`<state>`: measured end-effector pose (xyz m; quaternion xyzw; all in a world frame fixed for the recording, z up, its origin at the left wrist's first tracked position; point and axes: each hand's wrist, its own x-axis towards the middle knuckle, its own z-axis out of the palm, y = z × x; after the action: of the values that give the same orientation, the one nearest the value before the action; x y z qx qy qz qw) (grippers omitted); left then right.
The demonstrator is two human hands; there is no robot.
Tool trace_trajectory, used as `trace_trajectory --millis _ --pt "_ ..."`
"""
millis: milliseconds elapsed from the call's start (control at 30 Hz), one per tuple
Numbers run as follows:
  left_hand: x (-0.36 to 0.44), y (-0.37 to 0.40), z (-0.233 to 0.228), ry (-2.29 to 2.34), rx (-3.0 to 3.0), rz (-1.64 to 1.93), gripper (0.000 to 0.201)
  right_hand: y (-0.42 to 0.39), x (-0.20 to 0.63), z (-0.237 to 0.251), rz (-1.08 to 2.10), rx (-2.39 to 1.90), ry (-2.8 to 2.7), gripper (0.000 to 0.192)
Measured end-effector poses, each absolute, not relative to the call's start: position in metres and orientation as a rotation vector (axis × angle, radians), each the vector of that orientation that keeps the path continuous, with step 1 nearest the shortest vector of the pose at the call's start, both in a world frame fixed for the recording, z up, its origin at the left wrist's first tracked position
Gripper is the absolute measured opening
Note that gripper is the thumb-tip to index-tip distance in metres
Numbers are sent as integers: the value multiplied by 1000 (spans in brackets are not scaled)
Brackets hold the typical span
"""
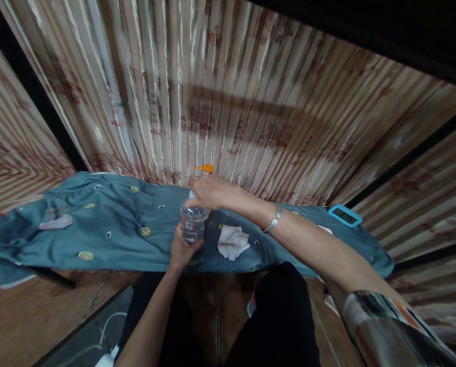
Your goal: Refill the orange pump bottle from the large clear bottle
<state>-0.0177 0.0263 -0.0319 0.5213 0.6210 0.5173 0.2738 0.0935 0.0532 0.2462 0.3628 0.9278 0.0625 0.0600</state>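
Observation:
My left hand (182, 248) grips the lower part of a clear plastic spray bottle (193, 222) held upright over the blue cloth-covered table (109, 229). From above, my right hand (209, 192) closes over the bottle's top, where an orange nozzle (205, 168) sticks out to the left. A silver bracelet (273, 222) is on my right wrist. A crumpled white tissue (232, 241) lies on the cloth just right of the bottle.
A blue-framed digital clock (345, 215) sits at the table's right end. Another whitish scrap (55, 222) lies on the left of the cloth. Striped curtains (228, 102) hang close behind the table. A cable and white plug (106, 358) lie on the floor.

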Motion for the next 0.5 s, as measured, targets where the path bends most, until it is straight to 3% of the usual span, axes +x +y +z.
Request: trace_trajectory --millis 167,500 --pt "-17 26 -32 1613 1376 1413 88 55 93 247 152 1095 2782 29" --pt "-15 24 -29 1591 1347 1436 85 66 125 250 -184 1237 3115 33"
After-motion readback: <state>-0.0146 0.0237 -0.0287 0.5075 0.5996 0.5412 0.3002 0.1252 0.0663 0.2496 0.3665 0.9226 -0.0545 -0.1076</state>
